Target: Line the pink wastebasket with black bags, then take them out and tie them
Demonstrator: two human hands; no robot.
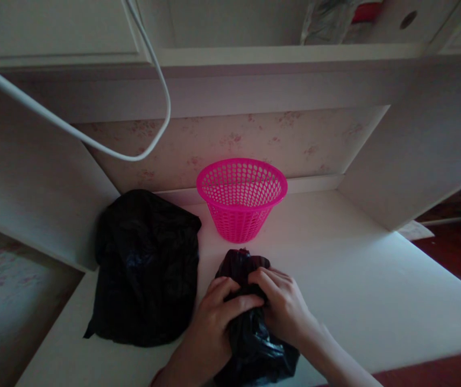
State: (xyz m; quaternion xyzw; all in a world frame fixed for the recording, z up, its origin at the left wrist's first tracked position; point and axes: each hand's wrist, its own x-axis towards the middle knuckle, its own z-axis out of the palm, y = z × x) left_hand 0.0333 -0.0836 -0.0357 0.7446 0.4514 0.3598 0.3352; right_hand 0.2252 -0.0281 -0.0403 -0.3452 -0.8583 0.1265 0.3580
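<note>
A black plastic bag (260,344) lies bunched on the white surface near its front edge. My left hand (218,317) grips the bag from the left, thumb stretched across it. From the right, my right hand (281,301) has its fingers curled into the same bag, close to the left thumb. Just beyond the hands stands an upright pink mesh basket (238,215), its visible inside showing no contents. A larger black bag (145,274) rests to the left of my left hand, its contents hidden.
The white surface (355,269) runs between side panels, with floral wallpaper (230,140) behind. An overhead shelf (286,56) crosses above. A white cable (93,142) hangs in a loop at upper left. Red floor (452,252) shows at right.
</note>
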